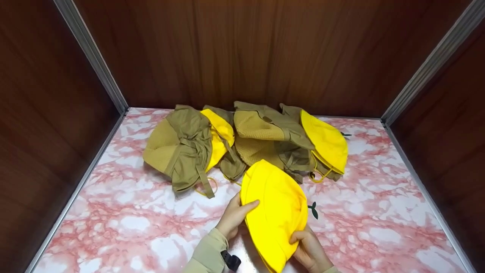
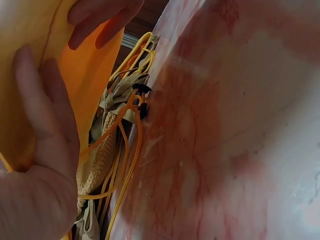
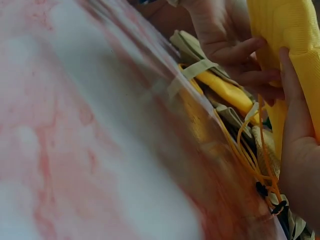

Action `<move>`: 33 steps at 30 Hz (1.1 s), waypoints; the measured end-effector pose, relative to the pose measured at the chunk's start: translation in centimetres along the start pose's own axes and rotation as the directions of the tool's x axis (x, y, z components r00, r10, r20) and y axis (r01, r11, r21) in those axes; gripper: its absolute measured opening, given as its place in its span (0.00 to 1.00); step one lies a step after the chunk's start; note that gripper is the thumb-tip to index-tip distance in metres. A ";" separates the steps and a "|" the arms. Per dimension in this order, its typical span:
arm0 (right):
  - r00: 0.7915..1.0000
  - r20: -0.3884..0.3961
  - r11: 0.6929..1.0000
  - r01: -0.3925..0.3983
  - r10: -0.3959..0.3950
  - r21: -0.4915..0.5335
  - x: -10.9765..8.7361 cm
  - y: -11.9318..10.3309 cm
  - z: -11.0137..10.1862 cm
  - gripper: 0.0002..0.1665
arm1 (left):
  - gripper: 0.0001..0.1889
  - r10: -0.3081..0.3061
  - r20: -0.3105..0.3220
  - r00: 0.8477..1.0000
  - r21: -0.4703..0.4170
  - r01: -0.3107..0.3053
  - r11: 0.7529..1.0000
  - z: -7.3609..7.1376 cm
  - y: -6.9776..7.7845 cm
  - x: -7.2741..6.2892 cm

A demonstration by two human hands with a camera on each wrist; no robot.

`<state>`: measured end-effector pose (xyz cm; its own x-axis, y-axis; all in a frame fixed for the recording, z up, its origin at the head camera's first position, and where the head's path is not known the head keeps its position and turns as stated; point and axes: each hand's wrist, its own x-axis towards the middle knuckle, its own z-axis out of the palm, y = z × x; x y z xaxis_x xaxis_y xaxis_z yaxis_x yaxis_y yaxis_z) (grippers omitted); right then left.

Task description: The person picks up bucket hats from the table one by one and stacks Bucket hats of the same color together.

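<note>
Above the table's front middle, both hands hold a yellow sun hat (image 1: 274,208), folded flat and tilted. My left hand (image 1: 234,217) grips its left edge, thumb on the upper face and the other fingers underneath. At the lower right edge my right hand (image 1: 308,247) pinches the cloth. A small green sprout-shaped piece (image 1: 313,210) sticks out on the hat's right. The left wrist view shows the left fingers (image 2: 35,95) lying along the hat's underside. Orange cords with black toggles (image 3: 270,197) hang below it in the right wrist view.
Behind the held hat lie several hats in a row: a khaki hat (image 1: 189,148) at left, yellow cloth (image 1: 218,132) beside it, mesh-panelled khaki hats (image 1: 261,125) in the middle, and a yellow hat (image 1: 326,142) at right. Brown panels (image 1: 242,53) enclose the marbled table (image 1: 125,223).
</note>
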<state>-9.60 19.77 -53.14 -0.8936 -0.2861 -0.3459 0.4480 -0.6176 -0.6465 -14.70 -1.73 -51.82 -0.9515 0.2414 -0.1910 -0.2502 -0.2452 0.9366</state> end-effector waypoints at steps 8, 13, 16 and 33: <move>1.000 0.027 1.000 0.005 -0.005 -0.003 0.1 -0.3 -0.6 0.46 | 0.38 -0.012 -0.036 0.999 -0.035 0.011 0.999 0.1 0.0 -0.1; 1.000 0.017 1.000 -0.015 0.015 0.016 0.1 -0.7 -0.7 0.36 | 0.41 -0.033 -0.063 0.997 -0.126 0.025 0.992 0.1 -0.4 -0.1; 1.000 -0.009 1.000 -0.017 0.017 0.018 0.3 -0.9 -0.8 0.30 | 0.41 -0.045 -0.090 0.995 -0.187 0.028 0.982 0.1 -0.5 -0.1; 0.993 -0.109 0.968 0.067 -0.042 0.242 0.8 -0.7 -0.7 0.14 | 0.27 -0.042 -0.250 0.967 -0.362 -0.053 0.931 0.9 -0.8 -0.6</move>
<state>-10.60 20.51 -53.48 -0.9030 -0.1781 -0.3909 0.3665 -0.7942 -0.4848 -13.76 -0.83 -52.21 -0.9547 0.0090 -0.2973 -0.2469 -0.5813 0.7753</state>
